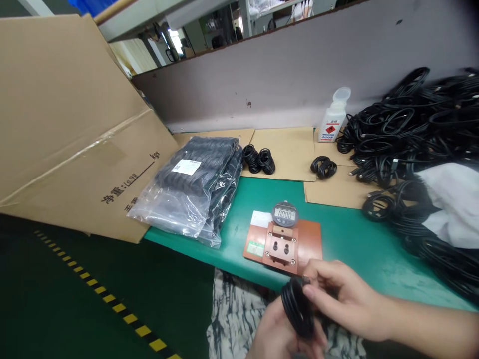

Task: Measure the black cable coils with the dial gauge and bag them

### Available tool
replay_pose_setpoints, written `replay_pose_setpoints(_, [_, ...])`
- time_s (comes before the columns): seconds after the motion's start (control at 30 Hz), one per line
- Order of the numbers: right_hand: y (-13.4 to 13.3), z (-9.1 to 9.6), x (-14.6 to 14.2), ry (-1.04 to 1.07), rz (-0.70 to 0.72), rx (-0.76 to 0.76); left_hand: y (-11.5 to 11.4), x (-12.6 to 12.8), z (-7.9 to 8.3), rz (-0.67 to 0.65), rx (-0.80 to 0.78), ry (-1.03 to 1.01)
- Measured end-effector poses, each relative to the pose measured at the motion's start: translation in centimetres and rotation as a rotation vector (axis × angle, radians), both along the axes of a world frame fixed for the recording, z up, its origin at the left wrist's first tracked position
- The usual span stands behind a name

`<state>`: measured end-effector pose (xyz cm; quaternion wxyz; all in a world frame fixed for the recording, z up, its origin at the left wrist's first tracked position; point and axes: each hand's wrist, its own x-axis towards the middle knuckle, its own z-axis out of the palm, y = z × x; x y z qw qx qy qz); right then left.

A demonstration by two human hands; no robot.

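A coiled black cable [297, 308] rests in my left hand [275, 331], whose fingers curl around it from below. My right hand [344, 296] pinches a small end of the same cable, probably its plug, at the coil's upper right; the tip is blurred. Both hands are at the table's front edge. Just beyond them lies a brown measuring fixture [282, 247] with a round digital gauge [285, 213] reading 0.000. Part of the left hand is cut off by the bottom of the view.
Clear bags of coiled cables [198, 184] lie at left beside a large cardboard box [75, 164]. Small cable coils [266, 160] sit on cardboard sheets [288, 149]. A white bottle [332, 119] stands at the back. A heap of black cables [407, 129] and a white cloth [452, 199] are at right.
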<state>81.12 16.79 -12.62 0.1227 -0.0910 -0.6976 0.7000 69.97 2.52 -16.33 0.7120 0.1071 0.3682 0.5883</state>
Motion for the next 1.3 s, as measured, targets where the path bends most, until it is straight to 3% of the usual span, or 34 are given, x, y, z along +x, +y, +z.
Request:
replay_pose_setpoints(0.07, [0.0,-0.3,0.1,-0.035,-0.030,-0.052,-0.2,-0.3,-0.1,0.008,0.057,-0.104])
replay_pose_setpoints(0.13, [0.1,-0.5,0.1,-0.037,-0.056,-0.010,-0.5,-0.5,0.1,0.043,0.088,-0.135])
replay_pose_setpoints(0.33, [0.2,-0.2,0.1,-0.014,-0.096,0.050,-1.3,0.6,1.0,0.256,0.041,0.130])
replay_pose_setpoints(0.53, [0.5,-0.6,0.2,0.157,-0.081,0.191,-1.0,0.9,0.6,0.195,0.040,0.112])
replay_pose_setpoints(0.77, [0.4,-0.9,0.5,0.025,-0.077,0.054,-1.7,0.3,1.3,0.156,0.017,0.347])
replay_pose_setpoints(0.97, [0.5,-0.5,0.7,0.040,-0.012,-0.021,-2.0,0.3,2.9,0.314,-0.026,0.617])
replay_pose_setpoints(1.1, [0.7,-0.7,0.9,0.064,0.007,0.050,-1.8,0.7,3.2,0.356,-0.055,0.753])
replay_pose_setpoints(1.3, [0.8,-0.3,0.7,0.103,0.020,0.188,-1.5,0.6,4.0,0.261,0.001,0.815])
